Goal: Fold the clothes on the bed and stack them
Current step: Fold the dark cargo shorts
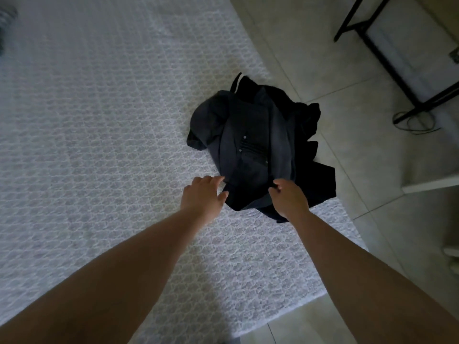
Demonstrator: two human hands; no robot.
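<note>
A heap of dark clothes (258, 142) lies crumpled near the right edge of the bed (99, 145), which has a white patterned cover. On top is a dark grey garment with small metal buttons; black fabric spreads under it toward the bed's edge. My left hand (203, 197) is at the heap's near left corner, its fingertips touching the dark fabric there. My right hand (288, 197) pinches the near edge of the grey garment between thumb and curled fingers. Both forearms reach in from the bottom of the view.
A tiled floor (323, 58) runs along the right of the bed. A black metal frame (387, 60) stands at the top right with a loose cable (417, 122) on the floor beside it. Another piece of grey cloth (6, 18) shows at the far top left.
</note>
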